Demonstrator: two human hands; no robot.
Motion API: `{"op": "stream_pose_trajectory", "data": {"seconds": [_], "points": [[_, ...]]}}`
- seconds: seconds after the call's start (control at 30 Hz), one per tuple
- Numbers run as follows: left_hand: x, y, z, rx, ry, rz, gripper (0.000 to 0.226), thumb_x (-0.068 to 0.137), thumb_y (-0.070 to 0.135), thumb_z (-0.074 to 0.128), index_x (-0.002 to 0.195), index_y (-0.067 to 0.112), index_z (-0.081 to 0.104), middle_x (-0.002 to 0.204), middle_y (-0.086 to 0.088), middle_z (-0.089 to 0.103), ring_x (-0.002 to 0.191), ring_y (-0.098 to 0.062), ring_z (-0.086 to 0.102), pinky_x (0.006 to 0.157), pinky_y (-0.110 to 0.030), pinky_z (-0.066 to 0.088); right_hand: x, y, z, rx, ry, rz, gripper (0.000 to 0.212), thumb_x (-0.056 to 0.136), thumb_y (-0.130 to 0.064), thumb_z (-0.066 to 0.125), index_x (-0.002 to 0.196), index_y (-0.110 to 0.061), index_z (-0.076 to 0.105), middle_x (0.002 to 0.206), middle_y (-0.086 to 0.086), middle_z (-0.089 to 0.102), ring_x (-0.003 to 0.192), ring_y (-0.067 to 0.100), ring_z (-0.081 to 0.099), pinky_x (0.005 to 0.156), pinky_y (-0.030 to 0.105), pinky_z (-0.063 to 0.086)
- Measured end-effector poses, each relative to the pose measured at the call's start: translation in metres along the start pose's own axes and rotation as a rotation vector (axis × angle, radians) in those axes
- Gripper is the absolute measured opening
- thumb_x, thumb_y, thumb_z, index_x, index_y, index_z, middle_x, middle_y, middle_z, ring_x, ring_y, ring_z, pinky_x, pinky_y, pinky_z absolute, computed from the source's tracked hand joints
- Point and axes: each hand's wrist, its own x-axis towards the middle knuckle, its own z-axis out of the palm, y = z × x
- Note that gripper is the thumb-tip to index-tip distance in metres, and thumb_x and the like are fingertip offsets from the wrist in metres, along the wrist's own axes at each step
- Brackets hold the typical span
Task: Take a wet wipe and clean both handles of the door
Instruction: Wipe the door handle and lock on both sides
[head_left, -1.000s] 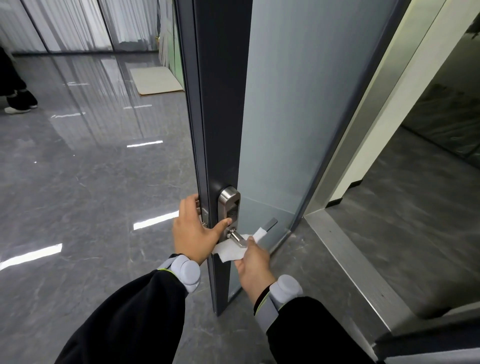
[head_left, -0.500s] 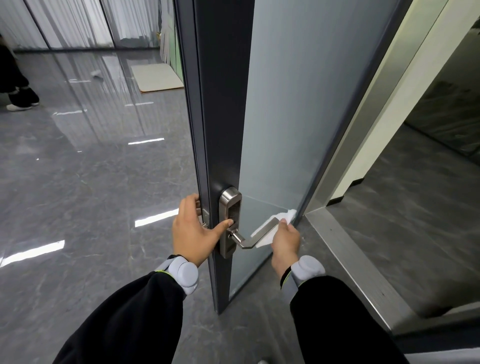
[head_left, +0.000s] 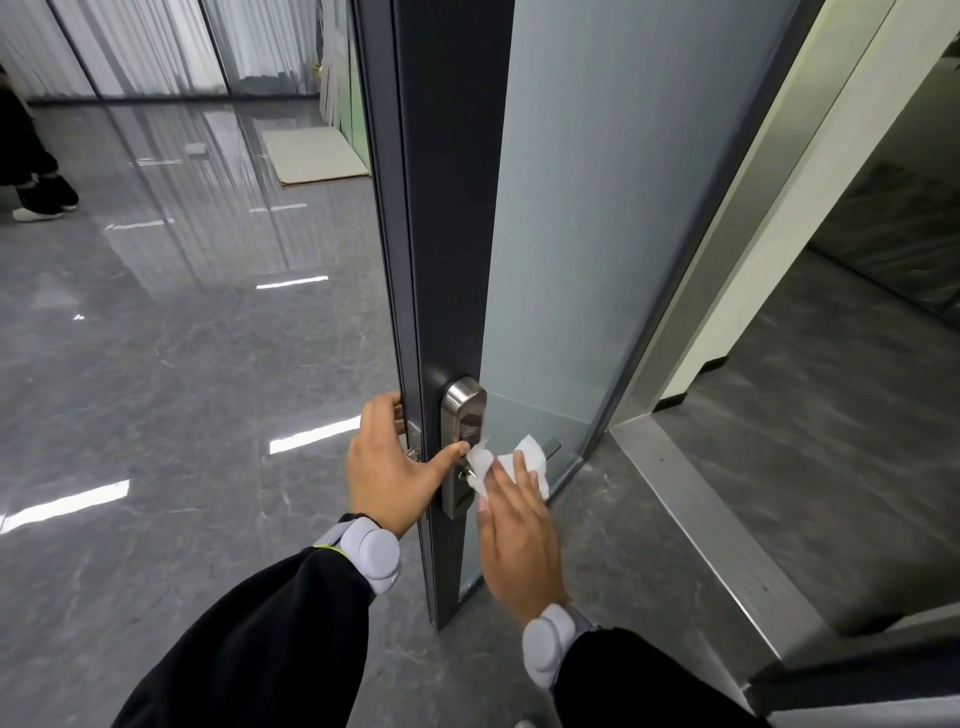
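A dark-framed frosted glass door (head_left: 452, 218) stands open with its edge towards me. My left hand (head_left: 392, 467) grips that edge, thumb on the steel lock plate (head_left: 462, 415) and fingers wrapped round the far side. My right hand (head_left: 517, 530) presses a white wet wipe (head_left: 524, 460) over the lever handle on the near side. Only the handle's tip (head_left: 551, 447) shows past the wipe. The handle on the far side is hidden behind the door and my left hand.
Glossy grey floor spreads to the left, with a beige mat (head_left: 317, 156) lying at the back. Another person's feet (head_left: 44, 200) stand at the far left. The door frame and metal threshold (head_left: 691, 519) run along the right.
My right hand has slid the wipe back from the handle's outer tip towards the lock plate. My left hand has kept its hold on the door edge.
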Motion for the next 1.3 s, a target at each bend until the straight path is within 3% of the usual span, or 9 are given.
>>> {"op": "stream_pose_trajectory", "data": {"seconds": [0.27,0.6,0.7,0.77,0.87,0.93,1.07,1.17,1.3], "points": [[-0.002,0.001,0.002,-0.003,-0.006,0.016,0.071,0.062,0.05,0.09,0.115,0.022,0.054,0.107,0.007,0.06,0.095,-0.01,0.061,0.081,-0.03,0.054,0.0,0.003,-0.002,-0.18,-0.143,-0.185,0.053,0.106,-0.035,0.022,0.144,-0.01,0.05,0.153,0.006,0.048,0.146,0.024,0.037,0.119,0.046,0.033],[-0.004,0.003,0.001,-0.005,-0.024,-0.008,0.069,0.062,0.051,0.09,0.115,0.029,0.051,0.108,0.009,0.059,0.096,-0.01,0.061,0.083,-0.032,0.054,0.022,0.062,-0.028,-0.171,-0.036,-0.213,0.041,0.101,-0.024,0.047,0.133,-0.002,0.06,0.138,0.011,0.062,0.138,0.029,0.048,0.117,0.042,0.036],[-0.003,0.003,0.002,-0.002,-0.029,-0.003,0.069,0.062,0.052,0.089,0.116,0.029,0.051,0.108,0.01,0.058,0.096,-0.011,0.061,0.083,-0.033,0.055,0.04,0.069,-0.035,-0.128,-0.059,-0.085,0.044,0.103,-0.027,0.04,0.137,-0.004,0.058,0.14,0.009,0.06,0.138,0.026,0.049,0.116,0.034,0.03],[-0.003,0.003,0.001,0.004,-0.028,0.003,0.069,0.062,0.052,0.089,0.116,0.029,0.051,0.107,0.009,0.058,0.095,-0.011,0.06,0.082,-0.034,0.056,0.05,0.073,-0.039,-0.073,-0.098,0.03,0.041,0.105,-0.026,0.04,0.132,-0.005,0.062,0.134,0.009,0.065,0.128,0.025,0.058,0.108,0.032,0.04],[-0.004,0.002,0.001,0.007,-0.028,0.002,0.069,0.062,0.053,0.088,0.115,0.03,0.051,0.107,0.01,0.059,0.094,-0.01,0.06,0.081,-0.033,0.055,0.058,0.074,-0.041,0.121,-0.014,0.254,0.036,0.104,-0.027,0.041,0.081,-0.007,0.061,0.072,0.012,0.064,0.067,0.031,0.058,0.065,0.034,0.045],[-0.004,0.001,0.002,0.009,-0.025,-0.002,0.068,0.062,0.054,0.088,0.114,0.03,0.05,0.107,0.01,0.059,0.095,-0.011,0.061,0.081,-0.034,0.055,0.058,0.071,-0.038,0.346,0.063,0.463,0.044,0.103,-0.028,0.043,0.068,-0.002,0.046,0.058,0.008,0.047,0.057,0.024,0.041,0.059,0.037,0.037],[-0.003,0.0,0.002,0.018,-0.023,-0.008,0.069,0.062,0.056,0.087,0.114,0.03,0.05,0.106,0.01,0.058,0.095,-0.011,0.061,0.082,-0.038,0.055,0.058,0.068,-0.023,0.848,0.153,0.829,0.05,0.096,-0.041,0.049,0.072,0.003,0.053,0.069,0.004,0.056,0.068,0.018,0.049,0.069,0.042,0.047],[-0.002,-0.001,0.003,0.016,-0.025,-0.004,0.07,0.062,0.057,0.086,0.115,0.029,0.051,0.107,0.01,0.057,0.095,-0.011,0.061,0.082,-0.038,0.055,0.063,0.053,-0.029,1.22,0.258,1.039,0.029,0.104,-0.021,0.045,0.092,-0.004,0.064,0.087,0.012,0.068,0.078,0.024,0.066,0.085,0.046,0.054],[-0.002,-0.002,0.003,0.016,-0.021,0.003,0.07,0.062,0.057,0.086,0.116,0.029,0.051,0.105,0.009,0.057,0.094,-0.013,0.061,0.082,-0.041,0.055,0.055,0.035,-0.029,1.534,0.245,1.233,0.023,0.106,-0.021,0.041,0.103,-0.007,0.059,0.095,0.011,0.07,0.069,0.018,0.076,0.064,0.033,0.063]]}}
